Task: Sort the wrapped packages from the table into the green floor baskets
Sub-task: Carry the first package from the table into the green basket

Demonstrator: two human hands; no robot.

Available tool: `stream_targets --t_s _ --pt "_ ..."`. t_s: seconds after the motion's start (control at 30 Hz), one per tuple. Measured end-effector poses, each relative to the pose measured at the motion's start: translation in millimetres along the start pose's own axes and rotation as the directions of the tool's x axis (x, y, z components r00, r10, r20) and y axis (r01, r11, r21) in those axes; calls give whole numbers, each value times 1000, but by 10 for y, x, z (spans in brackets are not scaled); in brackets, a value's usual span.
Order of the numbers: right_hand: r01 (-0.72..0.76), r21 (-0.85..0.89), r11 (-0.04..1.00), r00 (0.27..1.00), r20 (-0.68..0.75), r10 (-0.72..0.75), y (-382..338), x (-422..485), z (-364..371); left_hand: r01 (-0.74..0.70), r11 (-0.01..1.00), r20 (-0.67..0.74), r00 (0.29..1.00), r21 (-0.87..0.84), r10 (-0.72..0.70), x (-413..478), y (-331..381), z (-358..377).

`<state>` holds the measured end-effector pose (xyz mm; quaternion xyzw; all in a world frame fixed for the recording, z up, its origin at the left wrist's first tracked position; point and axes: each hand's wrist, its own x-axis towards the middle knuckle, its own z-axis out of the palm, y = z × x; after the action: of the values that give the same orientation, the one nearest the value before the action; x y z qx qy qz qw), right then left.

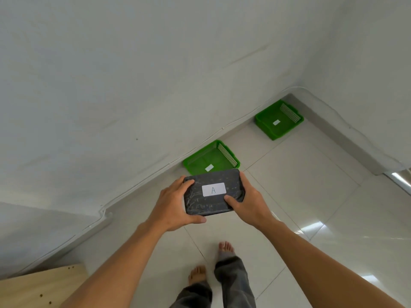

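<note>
I hold a black wrapped package (198,201) with a white label reading "A" in both hands, above the floor. My left hand (172,207) grips its left end and my right hand (249,203) grips its right end. Just beyond the package a green basket (200,155) stands on the floor by the wall, with a small white label on its bottom. A second green basket (266,115), also with a white label inside, stands farther off in the corner. Both baskets hold nothing else that I can see.
A white wall (133,85) runs along the left and back, with a cable along its foot. A light wooden table corner (37,287) shows at the bottom left. My bare feet (198,274) stand on the pale tiled floor (311,185).
</note>
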<state>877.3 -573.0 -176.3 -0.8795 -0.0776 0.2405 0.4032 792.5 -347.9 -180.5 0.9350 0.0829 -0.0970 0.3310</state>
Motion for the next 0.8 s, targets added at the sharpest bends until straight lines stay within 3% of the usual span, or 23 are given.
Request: stream_targets --t_s 0.2,0.4,0.8 --pt "7 -39 999 971 238 3 685 1059 101 62 998 14 998 32 -62 872 -414 690" --pt "34 -107 994 964 265 -5 1470 2239 473 106 994 -2 994 38 -106 1871 -1046 1480" --pt "106 -77 991 967 240 -85 2931 4464 1791 163 979 -74 985 120 -155 3625 -2773 2987"
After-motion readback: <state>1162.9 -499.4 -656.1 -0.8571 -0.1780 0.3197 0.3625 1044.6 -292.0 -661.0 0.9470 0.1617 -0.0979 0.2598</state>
